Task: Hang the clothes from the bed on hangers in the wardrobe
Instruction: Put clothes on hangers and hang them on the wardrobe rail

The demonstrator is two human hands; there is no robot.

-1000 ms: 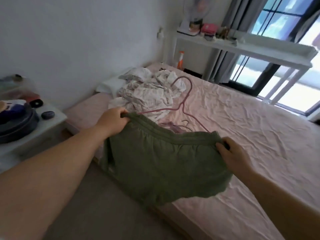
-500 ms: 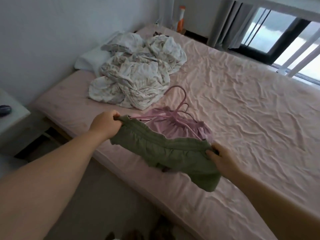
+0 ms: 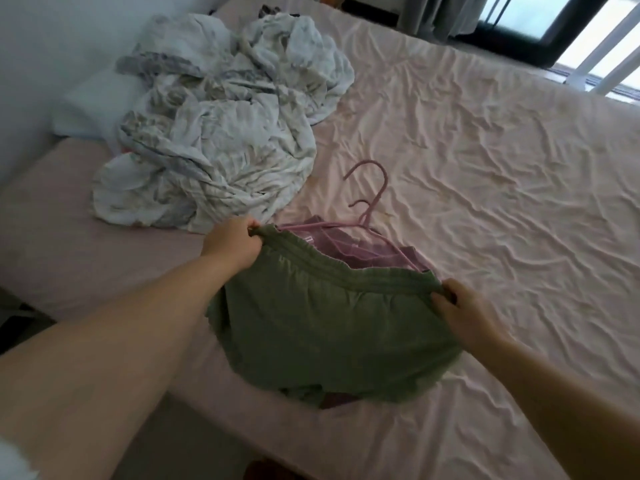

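Olive green shorts (image 3: 329,327) are spread between my hands over the near part of the bed (image 3: 502,174). My left hand (image 3: 231,244) grips the left end of the elastic waistband. My right hand (image 3: 465,315) pinches its right end. Just behind the waistband lie pink hangers (image 3: 372,199) on a pink garment (image 3: 349,249), partly covered by the shorts. The shorts' lower hem rests on the sheet near the bed's front edge.
A crumpled white and grey patterned blanket (image 3: 221,133) is heaped at the bed's far left, with a white pillow (image 3: 90,109) beside the wall. A window with dark frame (image 3: 519,32) and curtains stands at the back. Floor shows at the lower left.
The shorts have come down onto the bed in front of the hangers, now spread wider between my hands. The view has tilted down toward the bed.
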